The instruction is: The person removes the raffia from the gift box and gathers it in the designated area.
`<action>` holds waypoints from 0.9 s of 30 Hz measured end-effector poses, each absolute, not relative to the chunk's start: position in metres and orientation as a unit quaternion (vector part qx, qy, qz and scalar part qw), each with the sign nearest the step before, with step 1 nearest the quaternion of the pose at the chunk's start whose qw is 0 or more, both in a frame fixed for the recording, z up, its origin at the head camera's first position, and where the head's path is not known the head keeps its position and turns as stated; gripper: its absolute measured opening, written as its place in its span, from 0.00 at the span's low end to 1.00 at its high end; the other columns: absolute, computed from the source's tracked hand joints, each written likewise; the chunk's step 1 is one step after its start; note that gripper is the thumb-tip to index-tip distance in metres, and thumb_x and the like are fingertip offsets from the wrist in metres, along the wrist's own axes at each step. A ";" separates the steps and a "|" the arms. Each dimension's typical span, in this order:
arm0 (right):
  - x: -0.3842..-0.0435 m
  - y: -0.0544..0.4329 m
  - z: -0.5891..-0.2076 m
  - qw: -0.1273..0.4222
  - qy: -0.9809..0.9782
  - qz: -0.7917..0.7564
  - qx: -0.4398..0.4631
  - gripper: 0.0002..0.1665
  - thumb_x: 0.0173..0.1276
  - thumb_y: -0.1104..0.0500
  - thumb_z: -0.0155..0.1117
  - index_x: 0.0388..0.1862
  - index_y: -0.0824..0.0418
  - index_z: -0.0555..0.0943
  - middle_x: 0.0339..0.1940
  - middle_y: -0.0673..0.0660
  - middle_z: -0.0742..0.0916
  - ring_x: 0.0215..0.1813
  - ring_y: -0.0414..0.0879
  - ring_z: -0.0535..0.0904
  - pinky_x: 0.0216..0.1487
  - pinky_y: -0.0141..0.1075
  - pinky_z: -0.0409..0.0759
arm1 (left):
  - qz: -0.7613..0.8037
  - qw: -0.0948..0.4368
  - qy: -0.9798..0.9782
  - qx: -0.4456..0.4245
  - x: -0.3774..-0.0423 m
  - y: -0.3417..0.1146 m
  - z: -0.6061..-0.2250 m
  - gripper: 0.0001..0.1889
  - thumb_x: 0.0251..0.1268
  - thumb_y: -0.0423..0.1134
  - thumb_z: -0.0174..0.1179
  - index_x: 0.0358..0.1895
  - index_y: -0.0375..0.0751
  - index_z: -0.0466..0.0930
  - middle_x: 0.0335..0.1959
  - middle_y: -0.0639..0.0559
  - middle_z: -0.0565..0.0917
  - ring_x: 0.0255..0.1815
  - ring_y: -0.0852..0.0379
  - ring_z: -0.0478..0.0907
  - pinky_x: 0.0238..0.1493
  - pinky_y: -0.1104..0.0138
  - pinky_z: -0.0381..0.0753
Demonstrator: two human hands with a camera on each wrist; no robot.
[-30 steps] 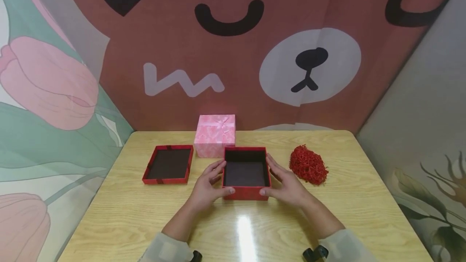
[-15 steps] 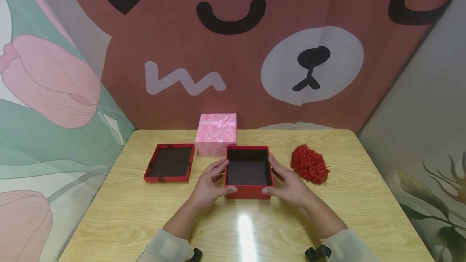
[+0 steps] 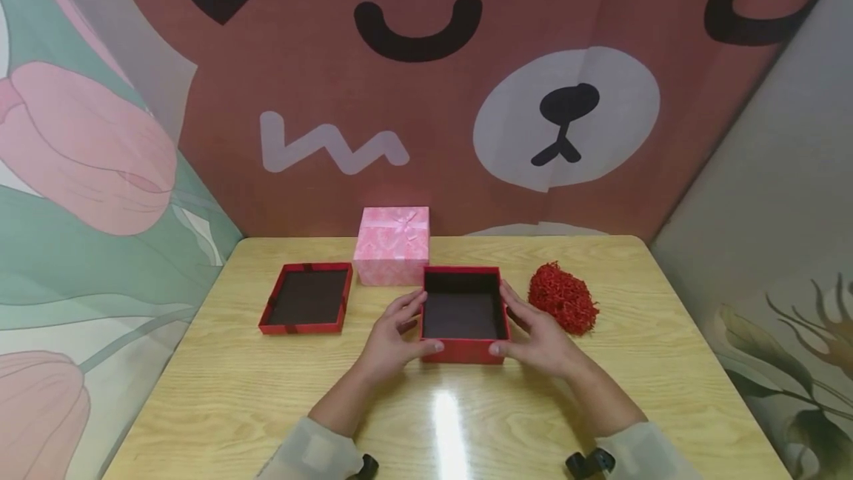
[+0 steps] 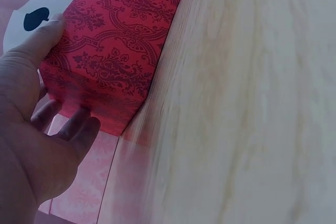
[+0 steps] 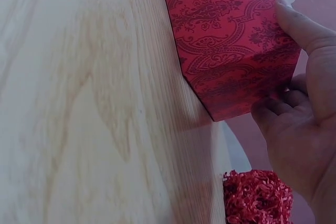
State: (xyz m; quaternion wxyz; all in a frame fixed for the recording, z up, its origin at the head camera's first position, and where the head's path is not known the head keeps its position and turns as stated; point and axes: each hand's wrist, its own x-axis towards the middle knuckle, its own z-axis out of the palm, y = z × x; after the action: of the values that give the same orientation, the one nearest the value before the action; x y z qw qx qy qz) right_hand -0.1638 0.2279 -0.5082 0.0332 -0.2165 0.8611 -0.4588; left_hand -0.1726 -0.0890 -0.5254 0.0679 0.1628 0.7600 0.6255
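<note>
An open-topped red gift box [image 3: 464,352] with a dark inside stands on the table in the head view. My left hand [image 3: 392,343] holds its left side, thumb at the front and fingers along the side wall. At the right side my right hand [image 3: 546,344] grips the box in the same way. In the left wrist view, the dark red pattern on the box [image 4: 115,40] shows beside the thumb. The right wrist view has the thumb near the upper edge of the box [image 5: 226,40], with fingers against a side wall.
A red lid [image 3: 306,298] lies inside up at the left of the wooden table [image 3: 233,406]. Behind the red box stands a pink gift box [image 3: 392,247] with a bow. Red shredded paper [image 3: 563,298] lies in a heap to the right, near my right hand.
Both hands have moved the red box a little to the right, away from the lid and closer to the shredded paper. The lid, pink box and paper have stayed put.
</note>
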 end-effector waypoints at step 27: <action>-0.181 0.248 -0.506 0.024 0.875 -0.436 -0.210 0.60 0.66 0.45 0.76 0.85 0.62 0.53 0.86 0.58 0.57 0.82 0.64 0.56 0.72 0.59 0.68 | 0.595 0.078 0.783 0.165 -0.193 -0.062 -0.525 0.47 0.61 0.53 0.76 0.82 0.59 0.60 0.81 0.65 0.58 0.75 0.47 0.69 0.72 0.52 0.73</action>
State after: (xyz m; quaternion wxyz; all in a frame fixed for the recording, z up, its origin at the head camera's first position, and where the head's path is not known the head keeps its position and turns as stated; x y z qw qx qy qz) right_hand -0.1814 0.2476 -0.5060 0.0239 -0.2098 0.8747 -0.4362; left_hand -0.1929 -0.0624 -0.5246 0.0782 0.1645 0.7828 0.5950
